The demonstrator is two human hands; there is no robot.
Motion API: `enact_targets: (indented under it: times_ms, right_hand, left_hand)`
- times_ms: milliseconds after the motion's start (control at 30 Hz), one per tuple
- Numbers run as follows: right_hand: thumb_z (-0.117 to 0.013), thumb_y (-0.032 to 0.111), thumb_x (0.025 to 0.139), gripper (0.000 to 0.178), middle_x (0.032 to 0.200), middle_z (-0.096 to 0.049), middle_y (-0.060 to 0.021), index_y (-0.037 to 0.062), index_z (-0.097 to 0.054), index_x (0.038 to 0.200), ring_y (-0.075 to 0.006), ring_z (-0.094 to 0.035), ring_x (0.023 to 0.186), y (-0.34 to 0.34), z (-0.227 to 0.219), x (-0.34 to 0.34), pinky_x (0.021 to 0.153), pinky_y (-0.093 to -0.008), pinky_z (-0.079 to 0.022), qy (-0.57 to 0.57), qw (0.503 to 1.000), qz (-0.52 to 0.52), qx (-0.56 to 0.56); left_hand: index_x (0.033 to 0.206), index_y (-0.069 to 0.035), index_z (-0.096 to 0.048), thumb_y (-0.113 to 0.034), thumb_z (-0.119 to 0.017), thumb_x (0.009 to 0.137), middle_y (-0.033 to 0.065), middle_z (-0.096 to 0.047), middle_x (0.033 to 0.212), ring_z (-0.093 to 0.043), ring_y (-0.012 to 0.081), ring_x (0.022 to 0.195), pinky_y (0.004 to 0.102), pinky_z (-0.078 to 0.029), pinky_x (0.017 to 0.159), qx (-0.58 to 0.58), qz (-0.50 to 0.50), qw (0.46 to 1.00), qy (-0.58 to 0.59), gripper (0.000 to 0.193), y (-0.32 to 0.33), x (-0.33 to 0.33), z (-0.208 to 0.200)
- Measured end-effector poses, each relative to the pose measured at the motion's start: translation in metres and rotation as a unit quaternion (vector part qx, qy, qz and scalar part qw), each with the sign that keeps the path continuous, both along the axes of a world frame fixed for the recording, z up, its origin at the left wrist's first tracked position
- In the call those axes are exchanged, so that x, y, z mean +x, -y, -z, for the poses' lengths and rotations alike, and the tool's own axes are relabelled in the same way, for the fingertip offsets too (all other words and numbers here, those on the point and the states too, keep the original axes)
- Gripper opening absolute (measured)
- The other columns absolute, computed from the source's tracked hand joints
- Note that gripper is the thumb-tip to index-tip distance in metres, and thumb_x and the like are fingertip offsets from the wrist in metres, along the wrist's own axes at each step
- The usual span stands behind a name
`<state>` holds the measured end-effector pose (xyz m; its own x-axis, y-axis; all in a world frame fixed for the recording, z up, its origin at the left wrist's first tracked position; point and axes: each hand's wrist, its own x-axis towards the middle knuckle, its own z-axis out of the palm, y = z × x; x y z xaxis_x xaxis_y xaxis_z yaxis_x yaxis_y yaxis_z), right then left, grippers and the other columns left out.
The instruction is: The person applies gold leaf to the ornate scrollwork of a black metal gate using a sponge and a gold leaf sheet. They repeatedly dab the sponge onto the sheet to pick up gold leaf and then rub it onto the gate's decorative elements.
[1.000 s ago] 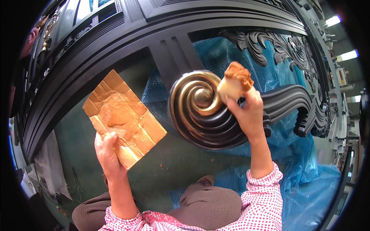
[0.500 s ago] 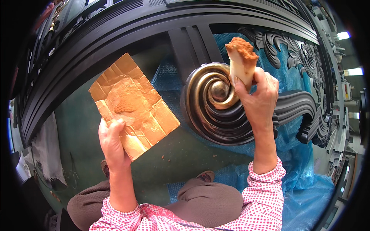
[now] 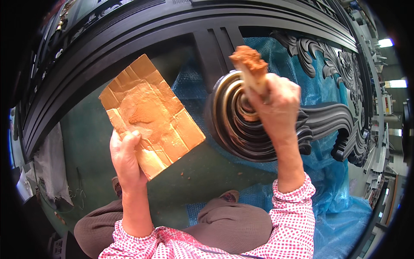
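Observation:
My left hand (image 3: 126, 157) grips the lower left edge of a piece of cardboard (image 3: 166, 129) coated in gold paint, its thumb on top. A darker wet smear of paint lies in the cardboard's middle. In my right hand (image 3: 279, 105) is a pale block of sponge (image 3: 254, 77), its ragged orange-brown end pointing up and away. The hand and sponge are over a black carved scroll (image 3: 222, 125) and hide its right part; whether they touch it I cannot tell. Gold colour shows along the scroll's spiral ridges.
A long black moulded frame (image 3: 142, 32) curves across the far side. Black leaf carvings (image 3: 310, 56) join it at the right. Blue bubble wrap (image 3: 332, 185) lies beneath and behind the scroll. Grey-white cloth (image 3: 54, 162) hangs at left above the green floor (image 3: 86, 125).
My right hand and the sponge have moved left across the scroll, covering its centre. The cardboard has shifted very slightly in my left hand's grip area; both hands keep their holds.

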<state>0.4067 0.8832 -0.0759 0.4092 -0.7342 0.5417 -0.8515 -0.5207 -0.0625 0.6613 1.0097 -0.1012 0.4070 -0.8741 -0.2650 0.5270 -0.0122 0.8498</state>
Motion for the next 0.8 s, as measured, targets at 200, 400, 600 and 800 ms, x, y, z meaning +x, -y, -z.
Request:
enact_targets:
  times_ms: [200, 400, 600, 800]
  right_hand:
    - [-0.073, 0.022, 0.074, 0.022, 0.074, -0.057, -0.0024, 0.0107, -0.055, 0.080, -0.0231, -0.055, 0.072, 0.005, -0.008, -0.005, 0.073, -0.0367, -0.039, 0.059, 0.998, -0.017, -0.016]
    - [-0.071, 0.025, 0.075, 0.022, 0.075, -0.059, -0.0025, 0.0103, -0.058, 0.085, -0.0229, -0.056, 0.073, 0.012, -0.012, -0.010, 0.074, -0.0375, -0.039, -0.031, 0.999, 0.002, 0.010]
    - [-0.075, 0.028, 0.073, 0.029, 0.068, -0.057, -0.0053, 0.0089, -0.056, 0.085, -0.0249, -0.057, 0.066, 0.007, -0.014, 0.003, 0.072, -0.0363, -0.041, 0.043, 0.998, 0.027, 0.028]
    - [-0.072, 0.027, 0.077, 0.026, 0.065, -0.054, -0.0066, 0.0082, -0.055, 0.082, -0.0272, -0.055, 0.064, 0.017, -0.007, -0.001, 0.070, -0.0376, -0.041, -0.013, 0.999, 0.037, 0.010]
  left_hand:
    - [0.124, 0.006, -0.040, -0.003, -0.047, 0.084, 0.0155, -0.057, 0.111, -0.063, 0.0210, 0.095, 0.0340, -0.053, 0.084, -0.005, 0.000, 1.000, 0.004, 0.042, 0.000, -0.001, 0.001]
    - [0.124, 0.007, -0.040, -0.003, -0.047, 0.084, 0.0155, -0.057, 0.111, -0.063, 0.0210, 0.095, 0.0339, -0.053, 0.084, -0.001, -0.004, 1.000, -0.001, 0.042, 0.002, 0.006, -0.002]
    - [0.124, 0.006, -0.040, -0.002, -0.047, 0.084, 0.0157, -0.057, 0.111, -0.063, 0.0214, 0.095, 0.0340, -0.053, 0.084, -0.002, 0.003, 1.000, -0.001, 0.042, 0.003, 0.008, 0.005]
    - [0.123, 0.006, -0.041, -0.003, -0.047, 0.083, 0.0156, -0.057, 0.111, -0.062, 0.0210, 0.095, 0.0336, -0.052, 0.084, 0.003, 0.001, 1.000, -0.008, 0.041, 0.007, 0.007, -0.002]
